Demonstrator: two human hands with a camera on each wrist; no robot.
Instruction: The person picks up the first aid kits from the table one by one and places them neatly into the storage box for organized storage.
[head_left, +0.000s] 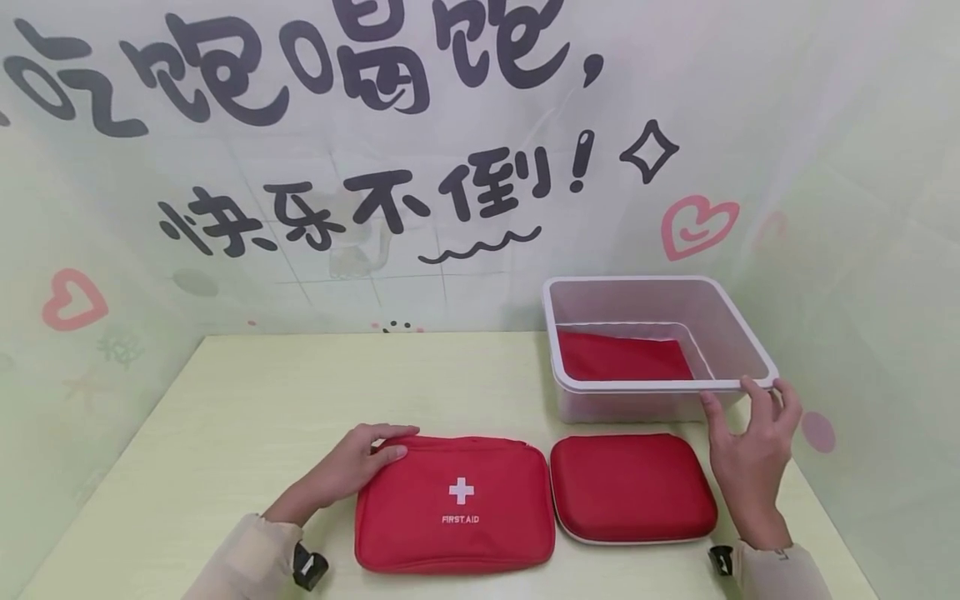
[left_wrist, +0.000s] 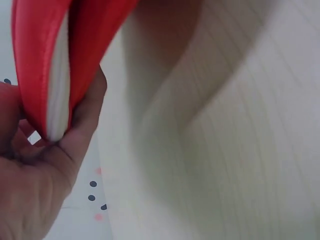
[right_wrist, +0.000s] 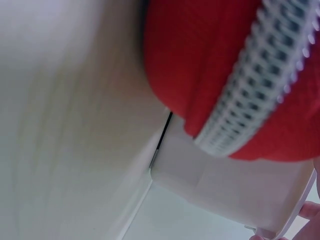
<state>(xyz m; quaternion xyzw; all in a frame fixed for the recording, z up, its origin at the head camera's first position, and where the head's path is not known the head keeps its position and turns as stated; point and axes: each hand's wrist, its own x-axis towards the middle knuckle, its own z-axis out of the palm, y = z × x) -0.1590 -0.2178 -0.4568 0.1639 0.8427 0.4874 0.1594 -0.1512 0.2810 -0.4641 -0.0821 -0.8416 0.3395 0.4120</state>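
My left hand (head_left: 347, 468) grips the upper left corner of a red first aid pouch (head_left: 457, 546), which bears a white cross and lettering. In the left wrist view, the thumb and fingers lie on both sides of the pouch's (left_wrist: 35, 55) white-zipped edge. At the right, my right hand (head_left: 756, 462) holds the front right rim of a white plastic box (head_left: 633, 408); its thumb is below the rim and fingertips over it. Between pouch and right hand lies a red zip case (head_left: 633, 487). Its zipper (right_wrist: 250, 85) looms close in the right wrist view.
A flat red item (head_left: 622, 357) lies inside the box; its kind cannot be made out. The pale wooden table (head_left: 300, 383) meets a printed backdrop (head_left: 480, 283) at its far edge. More of the backdrop rises along both sides.
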